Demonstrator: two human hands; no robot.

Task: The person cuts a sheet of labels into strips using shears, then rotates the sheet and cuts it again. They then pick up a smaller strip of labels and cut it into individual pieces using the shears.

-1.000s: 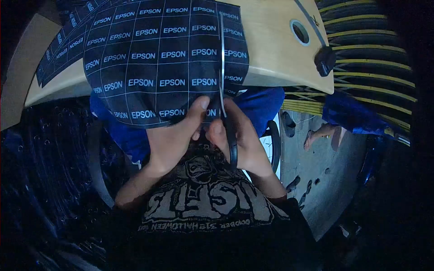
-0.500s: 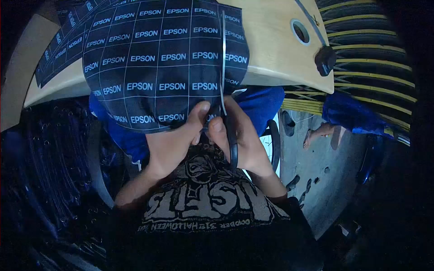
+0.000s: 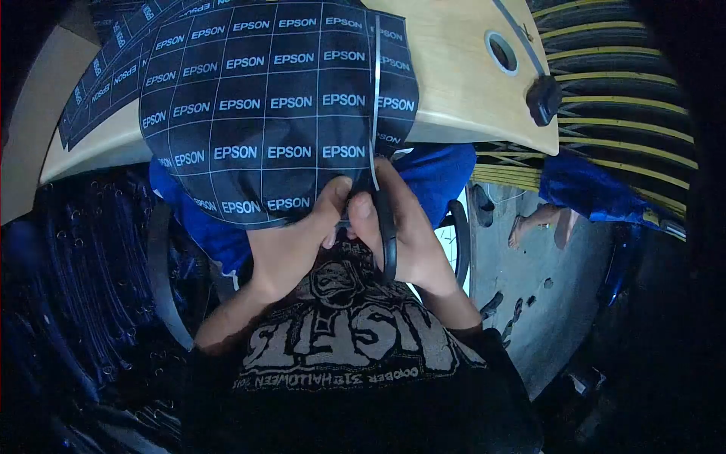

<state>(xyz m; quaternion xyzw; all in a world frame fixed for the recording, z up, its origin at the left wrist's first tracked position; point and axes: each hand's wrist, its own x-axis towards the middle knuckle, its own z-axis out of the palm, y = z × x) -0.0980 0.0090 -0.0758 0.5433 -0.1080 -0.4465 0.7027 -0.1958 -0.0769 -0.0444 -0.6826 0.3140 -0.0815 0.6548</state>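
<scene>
Left hand [image 3: 291, 242] pinches the near edge of the EPSON label sheet [image 3: 265, 113], which hangs over the desk [image 3: 454, 76]. Right hand [image 3: 412, 242] grips scissors [image 3: 378, 159], blades pointing away up a grid line near the sheet's right side.

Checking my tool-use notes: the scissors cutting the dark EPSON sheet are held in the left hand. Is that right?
Not quite. The scissors are held in the right hand, and the left hand pinches the near edge of the sheet. The head view shows this. The rest stands: they are cutting the dark EPSON sheet.
</scene>
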